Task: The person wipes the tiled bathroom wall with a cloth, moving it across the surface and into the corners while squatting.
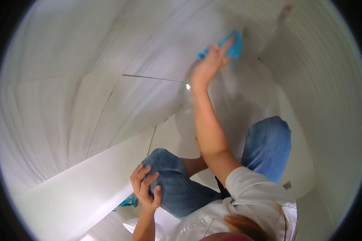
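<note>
My right hand [212, 60] reaches far forward, its fingers pressing a bright blue cloth [236, 48] against the glossy, grey-veined wall; hand and cloth are somewhat blurred. Part of the cloth bunches out on the left side of the fingers. My left hand [146, 185] rests with spread fingers on my bent knee in blue jeans [169, 168], holding nothing. Between and beyond my knees lies the pale, shiny floor [229, 111].
Walls close in ahead and on the right [325, 105]. A small square metal drain cover [287, 185] lies at the lower right. A white ledge [78, 180] runs along the left, with a turquoise object [128, 201] beyond it near a white rounded rim [131, 224].
</note>
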The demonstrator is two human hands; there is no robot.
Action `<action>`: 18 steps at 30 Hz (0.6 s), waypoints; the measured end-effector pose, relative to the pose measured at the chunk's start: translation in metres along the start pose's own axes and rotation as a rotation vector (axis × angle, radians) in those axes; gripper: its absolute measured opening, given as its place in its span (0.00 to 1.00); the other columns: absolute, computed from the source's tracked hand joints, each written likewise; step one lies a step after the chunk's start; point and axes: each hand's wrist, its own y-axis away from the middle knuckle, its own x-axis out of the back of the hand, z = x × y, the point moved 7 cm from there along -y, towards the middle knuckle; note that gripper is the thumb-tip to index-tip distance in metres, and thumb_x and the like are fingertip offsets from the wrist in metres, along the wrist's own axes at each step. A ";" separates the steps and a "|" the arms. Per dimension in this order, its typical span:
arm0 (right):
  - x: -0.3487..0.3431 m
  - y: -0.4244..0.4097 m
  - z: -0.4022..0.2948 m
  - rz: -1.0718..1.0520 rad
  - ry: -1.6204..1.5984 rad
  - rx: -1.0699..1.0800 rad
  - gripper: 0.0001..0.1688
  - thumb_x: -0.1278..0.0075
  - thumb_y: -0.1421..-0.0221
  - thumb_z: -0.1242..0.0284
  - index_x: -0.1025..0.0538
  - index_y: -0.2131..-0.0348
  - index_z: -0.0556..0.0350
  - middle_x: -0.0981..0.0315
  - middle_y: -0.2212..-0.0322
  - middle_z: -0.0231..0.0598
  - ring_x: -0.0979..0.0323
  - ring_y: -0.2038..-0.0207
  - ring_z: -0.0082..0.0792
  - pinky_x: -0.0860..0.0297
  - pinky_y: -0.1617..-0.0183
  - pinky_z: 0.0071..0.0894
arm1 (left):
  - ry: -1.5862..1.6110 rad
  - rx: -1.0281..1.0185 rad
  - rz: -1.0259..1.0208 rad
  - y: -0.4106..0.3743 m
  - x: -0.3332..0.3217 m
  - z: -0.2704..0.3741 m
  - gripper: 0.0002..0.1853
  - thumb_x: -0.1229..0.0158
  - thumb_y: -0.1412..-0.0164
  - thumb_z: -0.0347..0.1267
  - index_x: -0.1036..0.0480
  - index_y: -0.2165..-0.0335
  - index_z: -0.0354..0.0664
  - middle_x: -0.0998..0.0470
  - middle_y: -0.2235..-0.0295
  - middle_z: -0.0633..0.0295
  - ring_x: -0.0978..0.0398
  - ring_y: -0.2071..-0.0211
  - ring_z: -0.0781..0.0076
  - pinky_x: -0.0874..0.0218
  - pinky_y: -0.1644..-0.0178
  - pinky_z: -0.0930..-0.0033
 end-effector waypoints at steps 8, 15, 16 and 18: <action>0.002 -0.026 -0.090 0.062 -0.132 0.618 0.32 0.66 0.32 0.66 0.45 0.32 0.53 0.57 0.37 0.54 0.48 0.39 0.50 0.51 0.34 0.44 | 0.007 -0.141 -0.070 -0.039 0.009 0.024 0.15 0.47 0.42 0.37 0.24 0.63 0.35 0.26 0.52 0.47 0.34 0.46 0.45 0.46 0.41 0.46; 0.028 -0.078 0.144 0.215 -0.122 -0.003 0.32 0.60 0.32 0.66 0.44 0.33 0.51 0.47 0.41 0.57 0.42 0.40 0.53 0.44 0.37 0.41 | 0.077 -0.272 -0.128 -0.052 0.017 0.030 0.14 0.43 0.51 0.31 0.21 0.63 0.41 0.24 0.54 0.52 0.31 0.48 0.45 0.41 0.43 0.50; 0.030 -0.080 0.160 0.183 -0.074 0.004 0.33 0.59 0.33 0.65 0.44 0.33 0.47 0.47 0.41 0.60 0.43 0.39 0.56 0.44 0.36 0.44 | 0.075 -0.288 -0.127 -0.051 0.018 0.028 0.15 0.43 0.51 0.31 0.21 0.63 0.41 0.24 0.53 0.53 0.31 0.48 0.45 0.41 0.43 0.50; 0.057 -0.064 0.189 0.184 0.087 -0.030 0.33 0.58 0.33 0.62 0.43 0.33 0.46 0.46 0.41 0.61 0.43 0.39 0.57 0.45 0.36 0.45 | 0.106 -0.314 -0.165 -0.048 0.017 0.028 0.15 0.42 0.52 0.30 0.21 0.62 0.41 0.24 0.53 0.53 0.31 0.48 0.45 0.42 0.43 0.50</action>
